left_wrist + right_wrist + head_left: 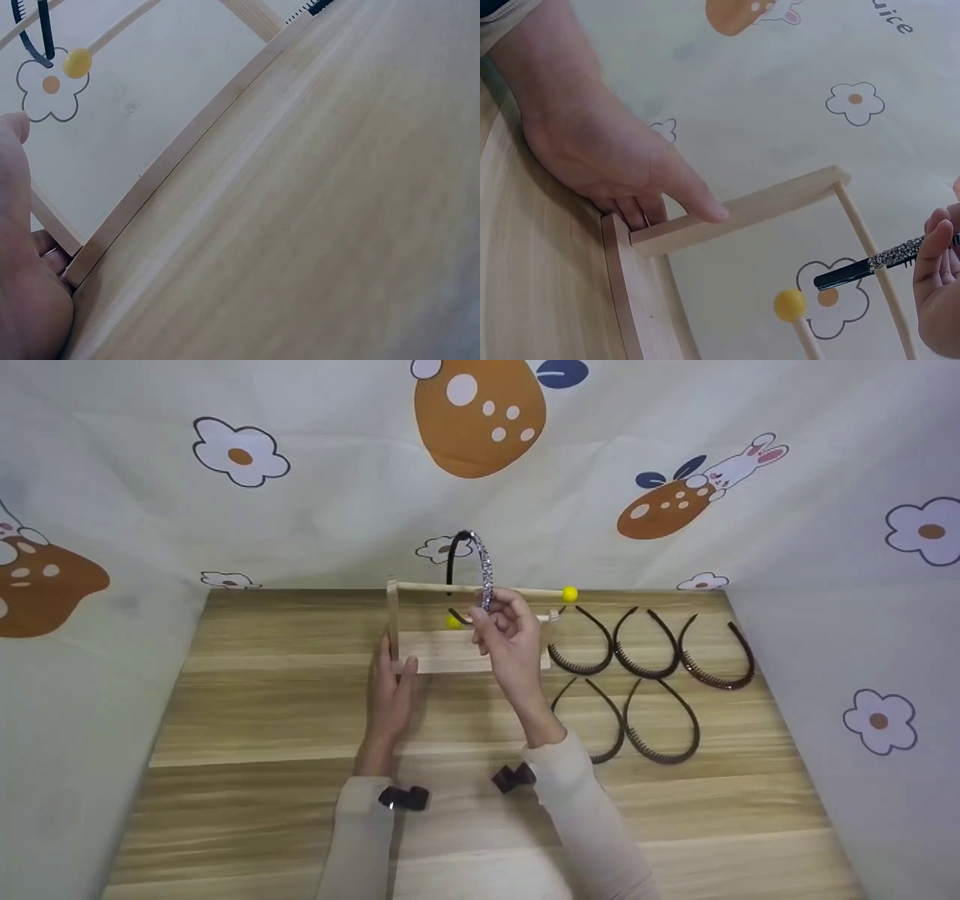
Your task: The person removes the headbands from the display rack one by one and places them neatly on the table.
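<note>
A light wooden rack (pixel 442 654) stands at the back of the table, with an upright (pixel 750 213) at its left end and rods tipped with yellow balls (pixel 570 594). My left hand (pixel 391 697) grips the foot of that upright, the thumb on the near side and the other fingers wrapped behind. Between thumb and fingers, my right hand (pixel 514 645) pinches a black headband (pixel 487 574) with a silver glitter band. The headband's arch rises above the upper rod (pixel 435 586), and it overlaps the rod in the right wrist view. Part of the lower rod is hidden by the right hand.
Several dark toothed headbands (pixel 652 643) lie in two rows on the wood-grain table (pixel 247 720), right of the rack. One in the near row (pixel 600 742) is partly covered by the right sleeve. A patterned cloth (pixel 337 510) hangs behind and along both sides.
</note>
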`<action>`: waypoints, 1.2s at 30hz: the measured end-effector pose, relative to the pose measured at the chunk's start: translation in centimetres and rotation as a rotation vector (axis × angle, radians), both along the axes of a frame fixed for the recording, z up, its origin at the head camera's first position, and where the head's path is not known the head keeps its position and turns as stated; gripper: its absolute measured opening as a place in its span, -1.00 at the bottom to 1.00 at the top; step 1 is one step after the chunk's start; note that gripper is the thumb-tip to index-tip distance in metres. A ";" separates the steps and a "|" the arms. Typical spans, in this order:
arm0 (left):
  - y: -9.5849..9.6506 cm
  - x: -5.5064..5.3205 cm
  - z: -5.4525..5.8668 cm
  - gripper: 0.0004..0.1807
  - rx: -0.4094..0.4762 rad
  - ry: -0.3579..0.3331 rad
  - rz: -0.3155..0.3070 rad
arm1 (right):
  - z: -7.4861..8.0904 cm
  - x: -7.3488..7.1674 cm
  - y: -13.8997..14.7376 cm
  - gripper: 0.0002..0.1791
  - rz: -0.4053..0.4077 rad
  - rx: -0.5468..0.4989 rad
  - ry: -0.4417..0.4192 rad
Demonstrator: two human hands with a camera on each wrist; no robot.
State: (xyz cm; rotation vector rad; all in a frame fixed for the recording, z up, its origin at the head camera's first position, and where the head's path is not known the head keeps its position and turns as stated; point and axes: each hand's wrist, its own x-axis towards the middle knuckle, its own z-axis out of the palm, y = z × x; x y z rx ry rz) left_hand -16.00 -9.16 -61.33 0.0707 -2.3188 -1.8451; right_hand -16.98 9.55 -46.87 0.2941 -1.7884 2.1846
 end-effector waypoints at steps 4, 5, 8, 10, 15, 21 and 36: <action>0.0 0.0 -0.1 -0.20 0.001 0.010 0.005 | 0.0 -0.1 0.6 -0.73 -0.014 0.000 0.015; 0.0 0.1 -0.1 -0.19 0.006 0.009 0.003 | 0.0 -0.1 0.8 -0.73 -0.019 0.005 0.017; 0.0 0.2 0.0 -0.17 0.018 -0.005 -0.003 | 0.0 -0.1 1.3 -0.72 -0.035 0.017 0.021; 0.0 0.2 -0.1 -0.15 0.024 -0.018 -0.010 | -0.1 -0.2 1.8 -0.74 -0.050 0.023 0.022; -0.1 0.1 -0.1 -0.15 0.026 -0.024 -0.019 | -0.2 -0.3 2.8 -0.75 -0.072 0.021 0.041; -0.1 0.1 -0.1 -0.19 0.021 -0.010 -0.007 | -0.3 -0.2 3.6 -0.75 -0.077 0.015 0.050; -0.2 0.1 -0.1 -0.18 0.010 -0.011 -0.006 | -0.4 -0.4 5.9 -0.78 -0.138 0.014 0.050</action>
